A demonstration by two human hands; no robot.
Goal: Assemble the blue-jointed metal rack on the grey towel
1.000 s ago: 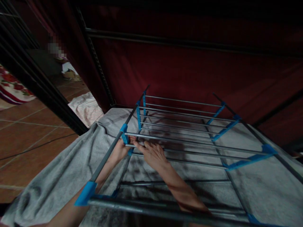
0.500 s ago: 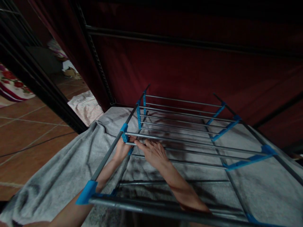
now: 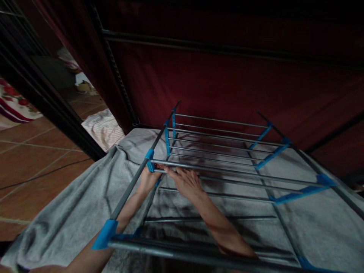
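A rack of grey metal tubes joined by blue plastic brackets lies in front of me. My left hand is closed around the lower part of a blue bracket on the rack's left side. Its fingertips reach behind the bracket and are partly hidden. Just to the right, my right hand is closed over a metal rod, close to where the rod's left end meets that bracket. Above both hands runs another metal rod. On the right side, a matching blue bracket carries the rods' far ends.
Beneath the rack spreads a grey blanket. A dark red curtain hangs behind, with a dark metal bar across it. At the left are a dark post, tiled floor and a striped cloth.
My right hand has shifted very slightly along the rod, and its rod end sits a touch further right of the bracket. Both hands keep their hold.
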